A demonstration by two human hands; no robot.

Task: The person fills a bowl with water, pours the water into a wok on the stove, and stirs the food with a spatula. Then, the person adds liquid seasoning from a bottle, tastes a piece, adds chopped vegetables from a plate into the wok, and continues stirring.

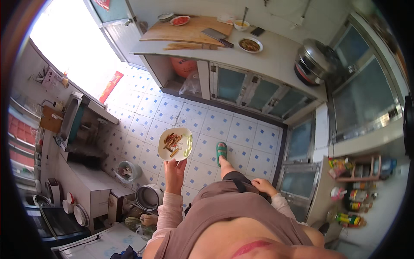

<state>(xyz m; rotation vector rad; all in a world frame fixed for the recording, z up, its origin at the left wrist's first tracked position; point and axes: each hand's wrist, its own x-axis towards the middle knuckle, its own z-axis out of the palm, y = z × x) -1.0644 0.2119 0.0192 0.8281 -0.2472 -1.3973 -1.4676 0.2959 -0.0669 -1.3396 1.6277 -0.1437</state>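
Note:
My left hand (175,170) grips the near rim of a white squarish plate (177,131), held out over the tiled floor. On the plate lie shrivelled brown and reddish strips of food (172,141), perhaps dried chillies. Pale green vegetable pieces (188,145) sit along its right side. My right hand (262,185) hangs low by my right thigh, against the dark shorts. Its fingers are partly hidden, so whether it holds anything is unclear.
The far counter bears a wooden cutting board (186,27), a cleaver (214,33), a whisk of thin sticks (190,46), a bowl of cooked food (250,44) and a steel pot (310,60). A waste bin (127,172) and a round metal-lined pot (149,197) stand left.

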